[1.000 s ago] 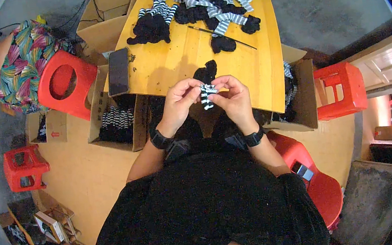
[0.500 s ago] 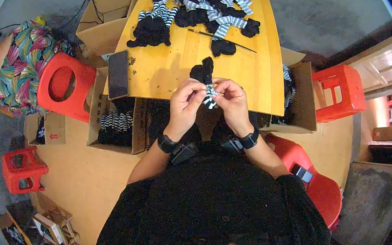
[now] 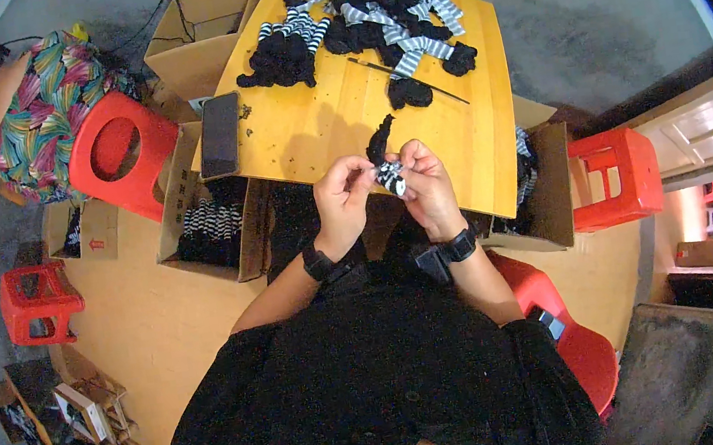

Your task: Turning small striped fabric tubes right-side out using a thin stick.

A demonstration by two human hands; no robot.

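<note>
Just off the near edge of the yellow table (image 3: 293, 154), a black-and-white striped knitted piece (image 3: 390, 178) is held between my hands. A narrow black end of it points up over the table; I cannot tell exactly what kind of garment it is. My left hand (image 3: 341, 199) pinches its left side with thumb and forefinger. My right hand (image 3: 431, 190) is closed round the striped part from the right. Beyond them lie a bunch of black knitted pieces with striped ends (image 3: 280, 54), a loose heap of grey-striped ones (image 3: 375, 17) and a thin dark rod (image 3: 410, 80).
A dark phone (image 3: 220, 134) lies at the table's left edge. Cardboard boxes hold striped knitwear on the left (image 3: 213, 228) and right (image 3: 550, 188). Red stools stand left (image 3: 121, 154) and right (image 3: 616, 179). A person in a patterned garment (image 3: 53, 109) is at the far left.
The knitted piece has been turned between my hands, its black end now narrower and its striped end bunched toward my right hand. My right hand has rotated and closed more round it.
</note>
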